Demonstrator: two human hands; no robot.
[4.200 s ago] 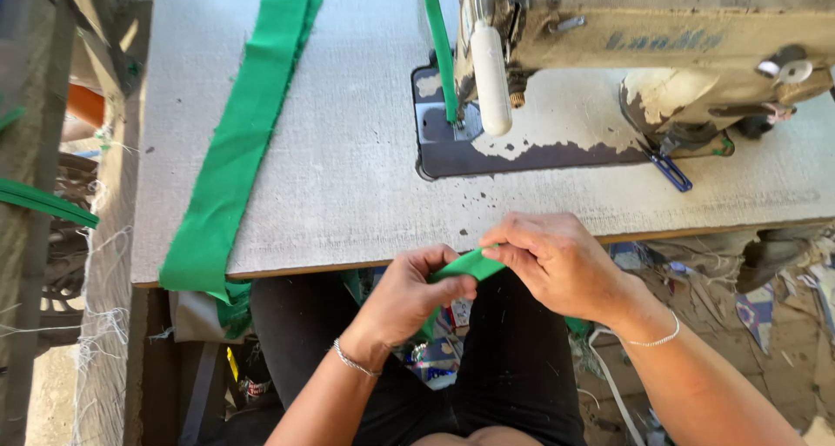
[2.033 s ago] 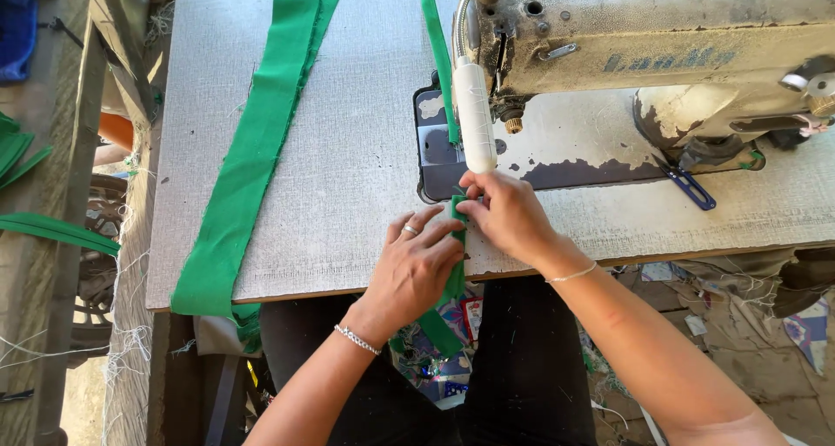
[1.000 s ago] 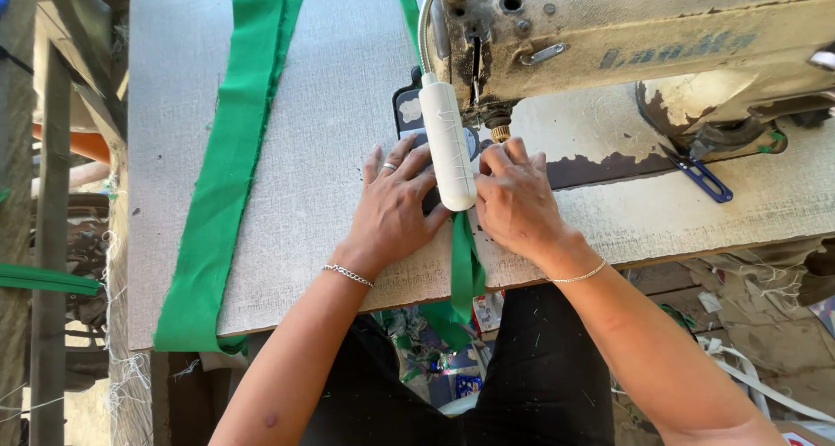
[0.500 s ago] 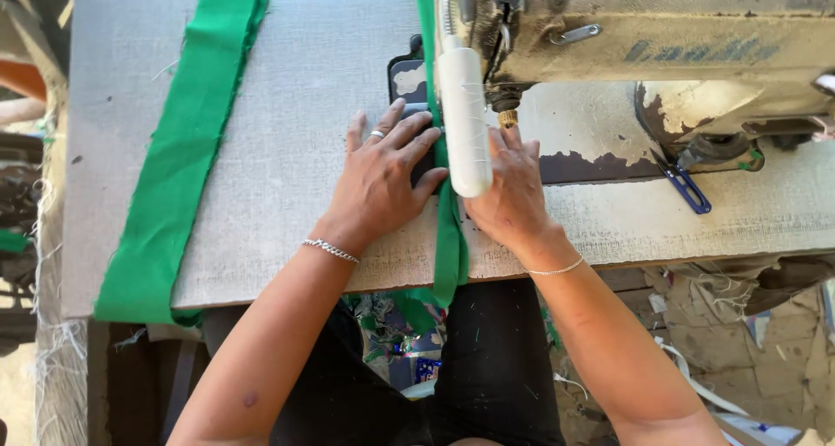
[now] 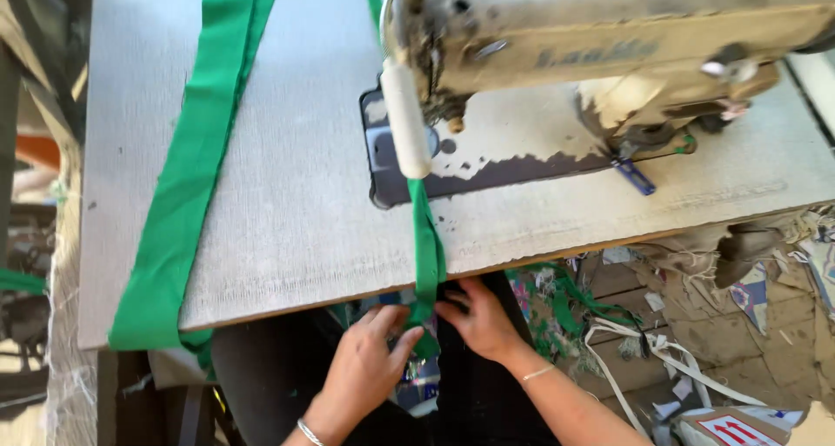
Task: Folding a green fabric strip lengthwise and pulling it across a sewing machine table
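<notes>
View from above of a grey desk point(image 5: 287, 194) carrying an old cream-coloured sewing machine point(image 5: 600, 46) at its far right. A narrow green strip point(image 5: 428, 246) runs from the far edge, under the head of the machine, across the dark plate point(image 5: 487, 172) and over the near edge of the desk, where it hangs down into the lap. Both hands work on this hanging end, just below the desk's near edge. The left hand point(image 5: 370, 368) has its fingers point(image 5: 407, 342) closed around the strip from the left. The right hand point(image 5: 478, 320) meets the strip from the right, its fingers point(image 5: 450, 300) bent in against the cloth; whether they pinch it or only press on it cannot be told. Each wrist bears a thin bangle. A wider green band point(image 5: 196, 167) lies lengthwise along the left part of the desk, well apart from the hands, its near end drooping over the edge. Cloth scraps and white tape point(image 5: 644, 350) litter the floor at near right.
</notes>
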